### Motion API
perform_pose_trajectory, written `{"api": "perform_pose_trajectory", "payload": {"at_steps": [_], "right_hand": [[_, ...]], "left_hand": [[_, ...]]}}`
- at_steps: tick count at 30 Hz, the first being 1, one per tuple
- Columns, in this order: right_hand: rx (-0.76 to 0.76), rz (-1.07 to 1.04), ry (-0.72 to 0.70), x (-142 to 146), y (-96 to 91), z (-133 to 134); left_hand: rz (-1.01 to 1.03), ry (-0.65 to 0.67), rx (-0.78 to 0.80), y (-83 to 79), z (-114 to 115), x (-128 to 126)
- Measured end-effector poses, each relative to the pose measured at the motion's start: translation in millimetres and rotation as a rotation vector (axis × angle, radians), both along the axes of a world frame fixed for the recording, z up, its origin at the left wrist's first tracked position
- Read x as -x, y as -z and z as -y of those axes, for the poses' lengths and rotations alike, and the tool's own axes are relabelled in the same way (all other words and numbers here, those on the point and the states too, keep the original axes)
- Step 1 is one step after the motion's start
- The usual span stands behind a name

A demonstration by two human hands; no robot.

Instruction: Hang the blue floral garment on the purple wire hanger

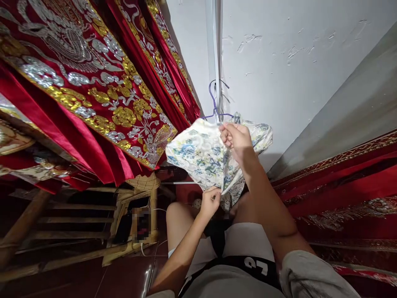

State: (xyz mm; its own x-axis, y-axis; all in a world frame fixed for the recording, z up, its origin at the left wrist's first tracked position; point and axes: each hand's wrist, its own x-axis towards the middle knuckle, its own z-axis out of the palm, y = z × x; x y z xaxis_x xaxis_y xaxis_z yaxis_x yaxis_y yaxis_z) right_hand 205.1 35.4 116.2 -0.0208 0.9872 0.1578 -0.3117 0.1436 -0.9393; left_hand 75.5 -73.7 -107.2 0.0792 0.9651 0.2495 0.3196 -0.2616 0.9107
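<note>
A floral garment [201,155] hangs on a purple hanger [214,99], whose hook sits at a pale pole [214,45] before the white wall [263,74]. The right hand [236,138] grips the garment's upper part; the left hand [211,202], nearer, pinches its lower edge. Embroidered red cloth [102,82] hangs left, beyond a bamboo chair [124,250]; more red cloth [347,190] lines the right.
</note>
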Motion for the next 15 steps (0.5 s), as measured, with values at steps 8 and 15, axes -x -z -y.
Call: {"api": "perform_pose_trajectory", "payload": {"at_steps": [8,15], "right_hand": [[-0.051,0.103,-0.034,-3.8,14.5,23.0],[-0.126,0.242,-0.043,-4.7,6.9,26.1]], "left_hand": [[0.07,0.033,-0.263,-84.9,-50.6,18.5],[-0.208,-0.004,-0.679,-196.7,-94.3,17.3]]}}
